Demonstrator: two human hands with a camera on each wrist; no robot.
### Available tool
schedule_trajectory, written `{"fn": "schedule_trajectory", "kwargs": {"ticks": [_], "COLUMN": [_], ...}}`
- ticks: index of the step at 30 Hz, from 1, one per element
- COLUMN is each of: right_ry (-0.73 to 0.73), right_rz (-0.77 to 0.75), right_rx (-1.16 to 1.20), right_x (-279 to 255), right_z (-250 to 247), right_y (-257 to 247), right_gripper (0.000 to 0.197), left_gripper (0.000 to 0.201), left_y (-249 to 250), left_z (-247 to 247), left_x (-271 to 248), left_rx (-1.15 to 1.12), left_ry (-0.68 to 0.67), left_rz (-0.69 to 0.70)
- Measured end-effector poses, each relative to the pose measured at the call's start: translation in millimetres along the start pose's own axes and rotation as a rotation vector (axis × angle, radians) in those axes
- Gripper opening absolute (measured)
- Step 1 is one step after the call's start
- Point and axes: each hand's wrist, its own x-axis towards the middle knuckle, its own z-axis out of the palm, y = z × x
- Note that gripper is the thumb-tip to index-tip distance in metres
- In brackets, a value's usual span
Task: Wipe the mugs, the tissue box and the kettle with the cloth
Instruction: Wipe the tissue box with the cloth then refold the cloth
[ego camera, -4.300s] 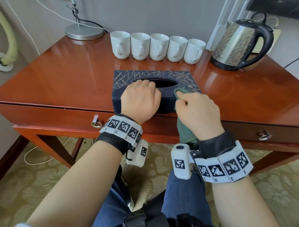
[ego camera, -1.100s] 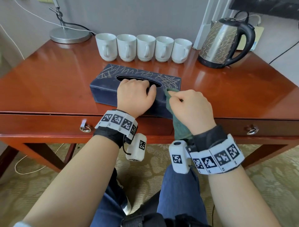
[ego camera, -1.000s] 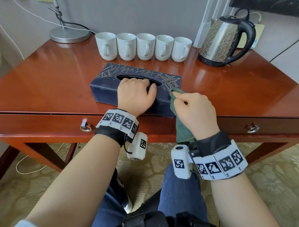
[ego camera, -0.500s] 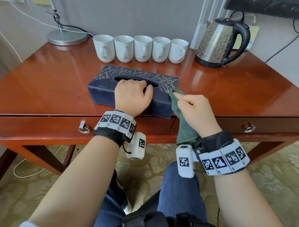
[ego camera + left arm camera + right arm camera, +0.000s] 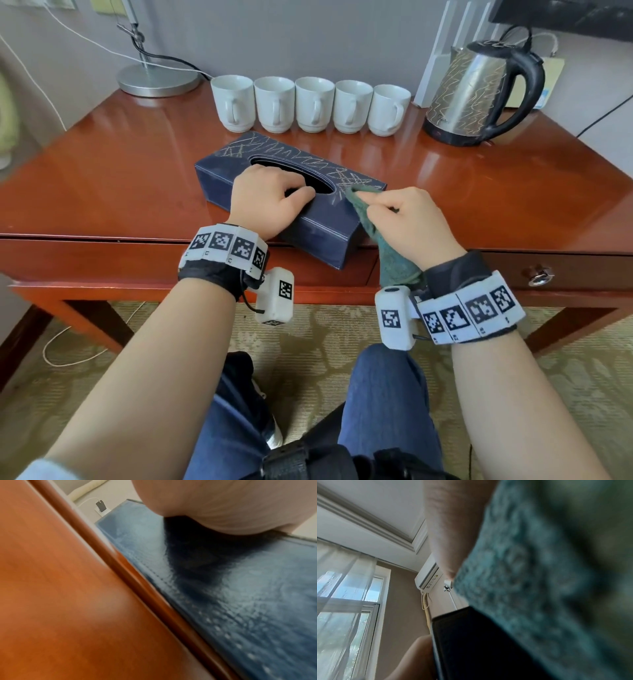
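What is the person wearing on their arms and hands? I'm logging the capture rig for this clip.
Both forearms and hands are bare. Each wrist carries a black strap under a band of white blocks printed with black square markers: left wrist band, right wrist band. A white boxy camera with its own marker hangs off each band, left camera, right camera, linked by a thin black cable.

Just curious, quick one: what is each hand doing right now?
Left hand: fingers curled over the tissue box, gripping it at the opening.
Right hand: pinching the green cloth against the box's top.
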Motion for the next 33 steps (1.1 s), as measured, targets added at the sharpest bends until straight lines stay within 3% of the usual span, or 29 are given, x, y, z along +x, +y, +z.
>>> {"fn": "schedule_trajectory", "kwargs": {"ticks": [5,9,12,16,21,25,29,33], "right_ry": [0.001,-0.045,-0.013,0.104,0.061,0.040,0.083,0.118], "right_rz": [-0.009,-0.103,-0.065,0.017,-0.060,-0.123,-0.030,0.021], "right_rx": [0.171,0.086,-0.014,0.084,0.211,0.123,0.061,0.151], "right_x": [-26.4,-26.5,-12.8,-13.6,-39.3,-32.4,-12.7,-9.8], "right_z": [9.6,14.0,9.6,6.8,22.5,27.9,17.9,14.4], "right_y": [3.7,-12.7,-9.4,14.5,8.7,-4.2,4.3,20.0], "right_gripper": [0.041,0.039,0.038,0.040,0.044,0.043,0.038,0.041], "left_gripper": [0.048,0.050,0.051,0.050,0.049,0.048,0.047,0.043], "left_y": [-3.0,-3.5,-3.6,-1.6,-1.4,-0.3,-1.1,-1.6], "left_z": [0.3,0.8,0.3,0.9,0.7,0.3,0.0,-0.6], "left_x": [-0.5,-0.1,0.1,-1.0,-0.5,-1.1,-1.4,-1.5], "left_rx": [-0.024,-0.030,-0.028,-0.031,-0.031,-0.036,-0.043,-0.038], "left_ry": [-0.032,-0.028,-0.032,-0.021,-0.009,-0.010,0.000,0.012], "left_rz": [0.001,-0.004,-0.010,-0.006,-0.012,-0.011,0.001,0.016]}}
